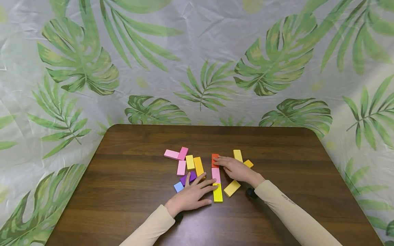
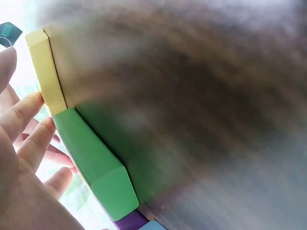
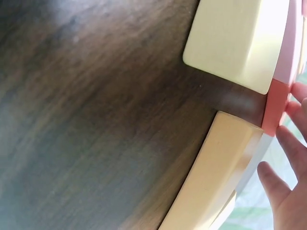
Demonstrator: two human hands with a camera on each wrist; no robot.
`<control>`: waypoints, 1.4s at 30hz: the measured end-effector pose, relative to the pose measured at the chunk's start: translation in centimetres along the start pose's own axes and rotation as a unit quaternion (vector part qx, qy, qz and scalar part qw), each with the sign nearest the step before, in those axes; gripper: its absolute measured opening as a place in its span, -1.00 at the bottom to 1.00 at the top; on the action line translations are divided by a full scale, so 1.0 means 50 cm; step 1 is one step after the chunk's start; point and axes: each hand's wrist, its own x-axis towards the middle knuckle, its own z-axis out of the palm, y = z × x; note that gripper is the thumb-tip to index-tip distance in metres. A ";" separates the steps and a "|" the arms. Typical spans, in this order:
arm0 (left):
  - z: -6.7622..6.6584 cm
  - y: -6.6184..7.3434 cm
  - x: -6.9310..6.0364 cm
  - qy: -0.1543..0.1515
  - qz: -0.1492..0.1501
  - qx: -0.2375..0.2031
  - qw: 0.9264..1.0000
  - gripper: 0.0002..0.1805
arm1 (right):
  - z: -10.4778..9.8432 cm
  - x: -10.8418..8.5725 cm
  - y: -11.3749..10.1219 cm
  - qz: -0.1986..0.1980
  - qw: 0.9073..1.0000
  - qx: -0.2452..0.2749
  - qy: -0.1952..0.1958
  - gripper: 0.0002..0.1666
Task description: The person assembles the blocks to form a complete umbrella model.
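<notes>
Three blocks lie end to end in a line on the table: a red block (image 1: 215, 160) at the far end, a pink block (image 1: 216, 175) in the middle, and a bright yellow block (image 1: 218, 195) nearest. My left hand (image 1: 191, 196) is spread flat, its fingertips on the yellow block's far end. My right hand (image 1: 237, 169) reaches in from the right, fingertips touching the red block, also seen as a red block (image 3: 276, 106) in the right wrist view. A green block (image 2: 91, 153) appears beside the left fingers in the left wrist view; the left hand hides it in the head view.
Left of the line lie pink blocks (image 1: 181, 168), a yellow block (image 1: 190, 162), an orange block (image 1: 198, 166), a purple block (image 1: 193, 176) and a blue block (image 1: 178, 187). On the right are pale yellow blocks (image 1: 232, 188) and an orange block (image 1: 248, 163). Everything sits on a brown wooden table (image 1: 138, 143).
</notes>
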 end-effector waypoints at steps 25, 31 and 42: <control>0.006 0.013 -0.018 0.019 0.021 0.006 1.000 -0.42 | 0.005 -0.019 -0.006 -0.025 1.000 -0.007 -0.002 -0.54; 0.009 0.012 -0.015 0.023 0.019 0.015 0.999 -0.42 | 0.005 -0.016 -0.007 -0.025 1.000 -0.011 -0.001 -0.54; 0.006 0.012 -0.011 0.019 0.012 0.021 1.000 -0.43 | 0.003 -0.013 -0.008 -0.024 1.000 -0.011 -0.003 -0.53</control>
